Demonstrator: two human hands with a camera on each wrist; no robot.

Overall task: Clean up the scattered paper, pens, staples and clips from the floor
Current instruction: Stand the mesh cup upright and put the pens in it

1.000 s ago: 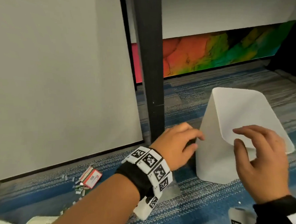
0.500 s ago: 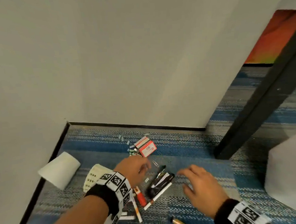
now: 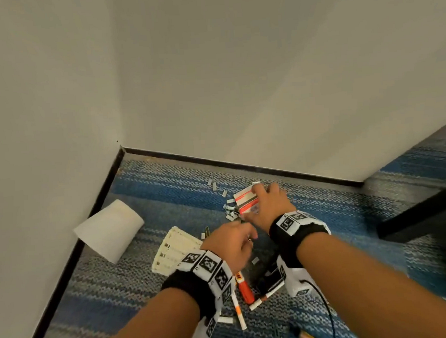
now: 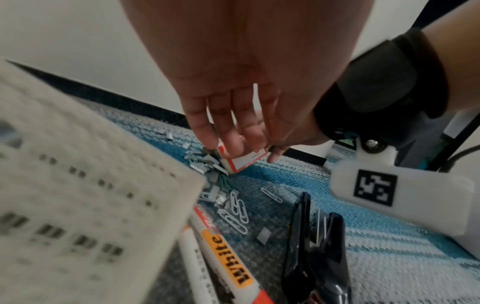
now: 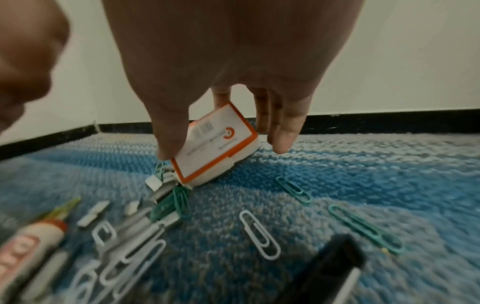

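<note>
Both hands down at the spill: my right hand (image 3: 269, 205) pinches the staple box (image 5: 217, 144), tipped on the carpet (image 3: 165, 188) among staples (image 4: 205, 162); left hand (image 3: 230, 243) loosely curled, contents unclear; next, lift the box clear.

Staple box (image 5: 215, 144): small, white with orange-red border, tipped up on one corner on the carpet, pinched between my right hand's (image 3: 268, 205) thumb and fingers. Loose staple strips (image 3: 229, 210): grey, heaped against the box's low corner, a few more scattered just beyond it. Paper clips (image 5: 259, 234): white and green, flat on the carpet near the box. Marker pens (image 4: 223, 244): white-bodied, one lettered "White" with an orange end, lying near the clips, farther from the box.
</note>
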